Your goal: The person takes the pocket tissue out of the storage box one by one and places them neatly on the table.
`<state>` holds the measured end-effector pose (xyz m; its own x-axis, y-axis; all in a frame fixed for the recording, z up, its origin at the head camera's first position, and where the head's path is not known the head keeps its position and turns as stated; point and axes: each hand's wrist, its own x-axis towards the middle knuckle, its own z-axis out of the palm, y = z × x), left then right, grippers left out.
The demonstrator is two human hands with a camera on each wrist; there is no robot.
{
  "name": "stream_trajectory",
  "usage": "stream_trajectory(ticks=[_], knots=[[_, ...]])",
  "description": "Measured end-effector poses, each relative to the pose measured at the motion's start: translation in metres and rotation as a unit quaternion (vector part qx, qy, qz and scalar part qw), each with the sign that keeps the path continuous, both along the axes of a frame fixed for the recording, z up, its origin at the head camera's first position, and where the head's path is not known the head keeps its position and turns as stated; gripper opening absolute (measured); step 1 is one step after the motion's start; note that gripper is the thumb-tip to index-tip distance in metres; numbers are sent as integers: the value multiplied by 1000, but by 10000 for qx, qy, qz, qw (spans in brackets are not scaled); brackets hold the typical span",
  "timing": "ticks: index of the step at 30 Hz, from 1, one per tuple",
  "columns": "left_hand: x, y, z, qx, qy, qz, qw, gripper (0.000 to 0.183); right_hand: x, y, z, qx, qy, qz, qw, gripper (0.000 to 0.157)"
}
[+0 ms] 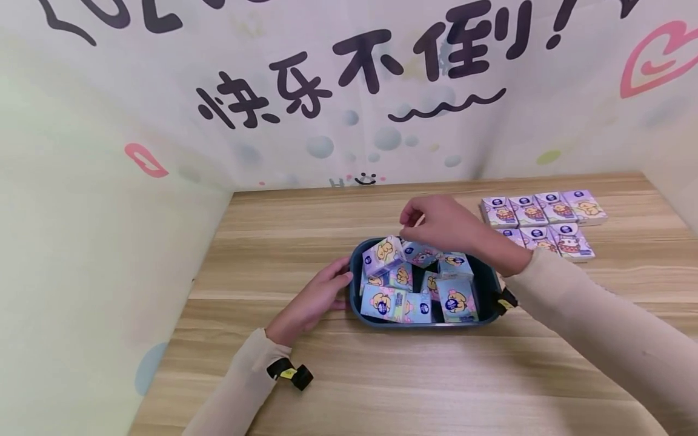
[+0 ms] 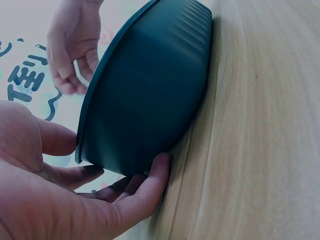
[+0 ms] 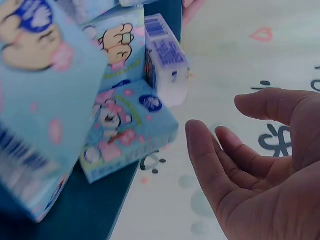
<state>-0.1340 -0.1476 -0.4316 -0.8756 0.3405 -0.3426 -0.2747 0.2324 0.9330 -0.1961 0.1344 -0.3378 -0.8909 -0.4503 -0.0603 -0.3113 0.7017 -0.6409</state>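
Observation:
A dark green plastic basin stands on the table and holds several small tissue packs with cartoon prints, in blue and purple, lying at various angles. My left hand holds the basin's left end; in the left wrist view the thumb is at the rim and the fingers bend along the outer wall. Above the basin's far edge hovers my right hand, with nothing in it. Its thumb and fingers stand apart in the right wrist view, beside a purple-and-white pack and a blue pack.
Behind and right of the basin, more tissue packs lie in two neat rows on the wooden table. My right forearm partly covers the front row. A printed wall cloth hangs along the table's back edge.

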Motion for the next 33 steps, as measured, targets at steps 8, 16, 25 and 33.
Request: stream_trajectory(ticks=[8,16,25,33], knots=[[1,0,-1,11,-76,-30,10000,53,-7,-21,-11,702,-45,362,9969,37],[-6,-7,-18,171,82,-244,9995,58,-2,-28,-18,994,-70,614,9931,32],[0,0,-1,191,-70,-36,9998,55,2,-29,-17,1323,122,995,9861,24],[1,1,-3,133,-44,39,9999,53,3,-26,-18,1254,-173,1108,9858,29]])
